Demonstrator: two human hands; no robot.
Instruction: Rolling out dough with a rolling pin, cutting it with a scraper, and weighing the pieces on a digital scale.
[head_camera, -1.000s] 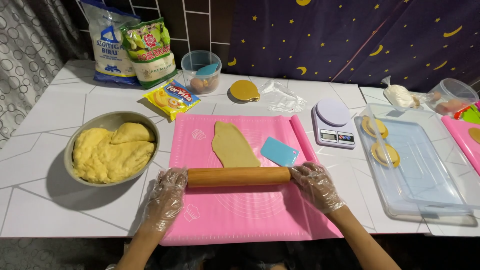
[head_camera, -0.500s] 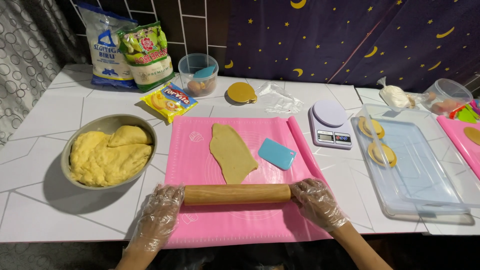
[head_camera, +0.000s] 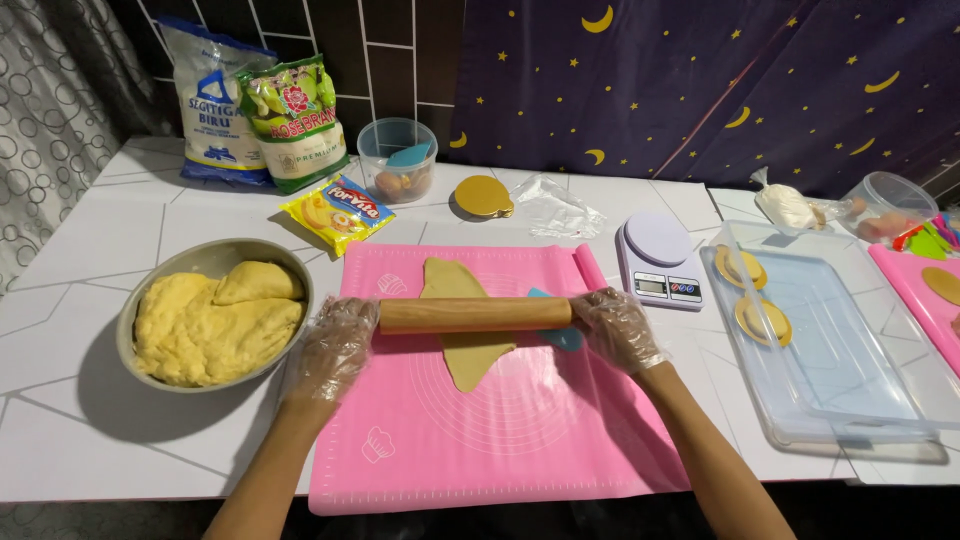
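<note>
Both gloved hands are bearing on a wooden pin (head_camera: 475, 314) that is lying crosswise over a flattened strip of dough (head_camera: 465, 320) on the pink mat (head_camera: 500, 430). The left hand (head_camera: 333, 345) is curling its fingers over the pin's left end, and the right hand (head_camera: 618, 327) is doing the same at the right end; neither is clenching, the palms seem to be pressing from above so the pin is free to turn under them. The dough is lying lengthwise away from the person, with its far end showing above the pin and its pointed near end below it, so the pin is crossing it about midway. A blue scraper (head_camera: 562, 335) is sitting on the mat just beside the dough, partly hidden under the pin near the right hand. The mat is giving plenty of open room toward the person, while its far edge is lying close beyond the dough's tip and its right edge is rolled up. To the left, a metal bowl (head_camera: 195, 262) holding a yellow mass is sitting just off the mat's edge, near the left wrist. To the right, a scale (head_camera: 655, 258) and a clear tray (head_camera: 850, 390) are standing apart from the mat, out of the pin's path.
</note>
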